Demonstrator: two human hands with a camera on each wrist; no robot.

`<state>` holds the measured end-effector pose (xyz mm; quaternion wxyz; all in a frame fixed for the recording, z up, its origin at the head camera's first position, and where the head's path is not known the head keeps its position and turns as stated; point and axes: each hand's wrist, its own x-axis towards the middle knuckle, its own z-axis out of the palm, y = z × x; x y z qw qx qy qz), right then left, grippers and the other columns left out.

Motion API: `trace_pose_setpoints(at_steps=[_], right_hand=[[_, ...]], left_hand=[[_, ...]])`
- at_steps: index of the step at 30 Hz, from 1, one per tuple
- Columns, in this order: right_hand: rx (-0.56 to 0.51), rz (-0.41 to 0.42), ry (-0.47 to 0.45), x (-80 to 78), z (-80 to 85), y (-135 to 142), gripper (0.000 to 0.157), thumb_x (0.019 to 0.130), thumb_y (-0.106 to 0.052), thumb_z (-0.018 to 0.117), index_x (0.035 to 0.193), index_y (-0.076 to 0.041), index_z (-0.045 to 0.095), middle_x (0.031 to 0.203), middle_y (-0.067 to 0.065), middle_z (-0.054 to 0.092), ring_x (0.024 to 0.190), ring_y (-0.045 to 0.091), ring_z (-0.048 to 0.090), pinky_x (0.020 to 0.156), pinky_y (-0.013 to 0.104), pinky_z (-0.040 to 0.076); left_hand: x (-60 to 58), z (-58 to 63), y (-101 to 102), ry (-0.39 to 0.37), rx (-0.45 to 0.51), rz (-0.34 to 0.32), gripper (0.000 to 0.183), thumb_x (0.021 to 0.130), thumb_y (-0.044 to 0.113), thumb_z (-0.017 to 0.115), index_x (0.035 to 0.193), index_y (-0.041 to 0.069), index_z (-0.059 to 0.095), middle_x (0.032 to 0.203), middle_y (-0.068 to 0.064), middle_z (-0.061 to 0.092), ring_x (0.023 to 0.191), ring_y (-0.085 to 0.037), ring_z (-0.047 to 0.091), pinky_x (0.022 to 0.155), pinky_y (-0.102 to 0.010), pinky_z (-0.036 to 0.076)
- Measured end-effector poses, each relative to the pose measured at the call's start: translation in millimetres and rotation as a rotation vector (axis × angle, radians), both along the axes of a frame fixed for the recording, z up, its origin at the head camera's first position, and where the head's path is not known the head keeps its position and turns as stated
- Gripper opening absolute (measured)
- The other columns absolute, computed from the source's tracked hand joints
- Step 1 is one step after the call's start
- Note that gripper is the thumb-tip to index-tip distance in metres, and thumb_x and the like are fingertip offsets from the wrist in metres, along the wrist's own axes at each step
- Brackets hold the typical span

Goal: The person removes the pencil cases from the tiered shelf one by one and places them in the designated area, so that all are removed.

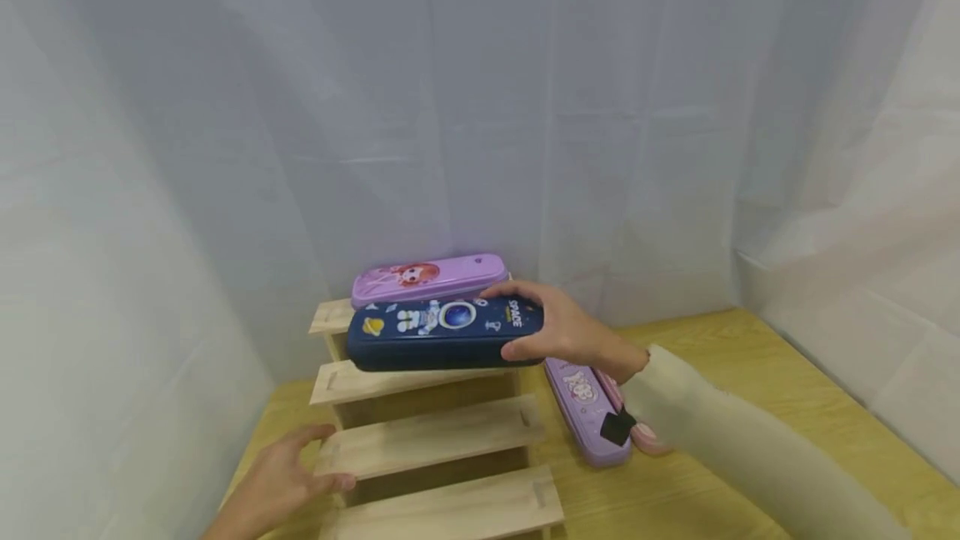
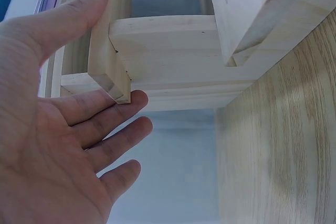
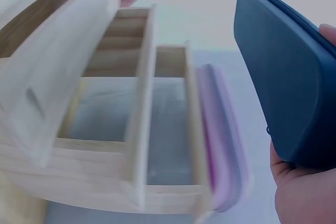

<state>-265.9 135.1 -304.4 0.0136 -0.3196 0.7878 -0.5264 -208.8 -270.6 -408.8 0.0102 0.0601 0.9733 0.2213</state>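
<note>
Right hand (image 1: 566, 327): grip closed on the right end of a navy-blue, rounded-box pencil case (image 1: 442, 348), thumb on the front side, fingers over the top. Case is off the rack, over the second step from the top. Smooth moulded shell, zip along the edge in the right wrist view. Lid print: astronaut, yellow ringed planet, round blue badge, white "SPACE"; smaller yellow line under it too small to read.

Left hand (image 1: 281, 473): grip lightly pinching the left end of the third step of a pale, bare-wood four-step rack (image 1: 438, 436), thumb one side, fingers the other. Flat boards, faint grain, square-cut edges.

Top step: glossy lilac rounded-oblong case (image 1: 457, 273), red-haired cartoon figure on lid. Right of the rack, on the yellowish wood-grain surface (image 1: 697, 348): matte-looking purple oblong case (image 1: 577, 407), white cartoon character, next to a partly hidden pink case (image 1: 648, 440). Pale creased sheeting (image 1: 487, 107) behind.
</note>
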Motion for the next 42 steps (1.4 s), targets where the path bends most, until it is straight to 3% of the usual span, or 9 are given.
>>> trace_pose_setpoints(at_steps=[9,15,22,27,32,36,42], right_hand=[[-0.129,-0.067,0.061,7.7,25.6,22.2,0.071,0.073,-0.019,0.079,0.141,-0.014,0.057,0.136,0.021,0.058,0.115,0.031,0.056,0.091,0.036,0.057],[-0.144,-0.223,0.145,5.3,38.5,42.0,0.07,0.074,-0.013,0.077,0.141,-0.009,0.056,0.138,0.019,0.058,0.116,0.029,0.052,0.095,0.034,0.049],[-0.129,-0.403,0.127,5.8,47.9,66.8,0.069,0.082,-0.016,0.077,0.146,-0.016,0.051,0.142,0.016,0.051,0.12,0.031,0.049,0.086,0.023,0.052],[-0.118,-0.52,0.152,6.2,48.3,83.3,0.07,0.084,-0.02,0.079,0.147,-0.018,0.049,0.142,0.015,0.051,0.122,0.03,0.048,0.088,0.024,0.049],[-0.135,-0.627,0.147,5.1,43.8,99.9,0.072,0.085,-0.023,0.079,0.149,-0.019,0.047,0.142,0.017,0.05,0.121,0.029,0.047,0.082,0.017,0.049],[-0.134,-0.705,0.15,3.7,34.5,114.7,0.072,0.086,-0.025,0.079,0.15,-0.018,0.046,0.143,0.018,0.05,0.121,0.029,0.046,0.077,0.014,0.049],[-0.158,-0.759,0.095,2.1,13.9,135.2,0.073,0.09,-0.026,0.076,0.153,-0.016,0.04,0.15,0.018,0.042,0.128,0.03,0.041,0.082,0.014,0.045]], left_hand=[[1.6,-2.3,-2.8,0.059,0.043,-0.054,0.084,0.072,0.053,0.087,0.132,0.0,0.062,0.135,-0.027,0.064,0.125,-0.048,0.059,0.101,-0.061,0.052],[2.5,-3.7,-4.7,0.048,0.054,-0.068,0.085,0.074,0.053,0.086,0.135,-0.001,0.06,0.137,-0.028,0.061,0.127,-0.052,0.056,0.103,-0.064,0.05],[3.9,-3.3,-6.0,0.064,0.05,-0.072,0.086,0.073,0.053,0.086,0.135,0.0,0.059,0.138,-0.03,0.06,0.126,-0.053,0.056,0.101,-0.064,0.051],[4.7,-3.4,-5.6,0.11,0.041,-0.083,0.086,0.071,0.054,0.087,0.133,0.0,0.061,0.135,-0.03,0.062,0.124,-0.053,0.058,0.1,-0.064,0.052],[3.9,-2.6,-4.8,0.109,0.041,-0.085,0.087,0.071,0.054,0.086,0.133,-0.001,0.06,0.135,-0.031,0.061,0.124,-0.054,0.057,0.1,-0.064,0.051],[4.1,-2.4,-3.9,0.101,0.047,-0.086,0.087,0.072,0.054,0.086,0.134,-0.001,0.06,0.136,-0.031,0.061,0.125,-0.054,0.057,0.101,-0.064,0.051],[4.0,-2.7,-4.9,0.093,0.044,-0.09,0.087,0.073,0.053,0.086,0.134,-0.002,0.059,0.136,-0.031,0.061,0.125,-0.054,0.057,0.101,-0.064,0.051]])
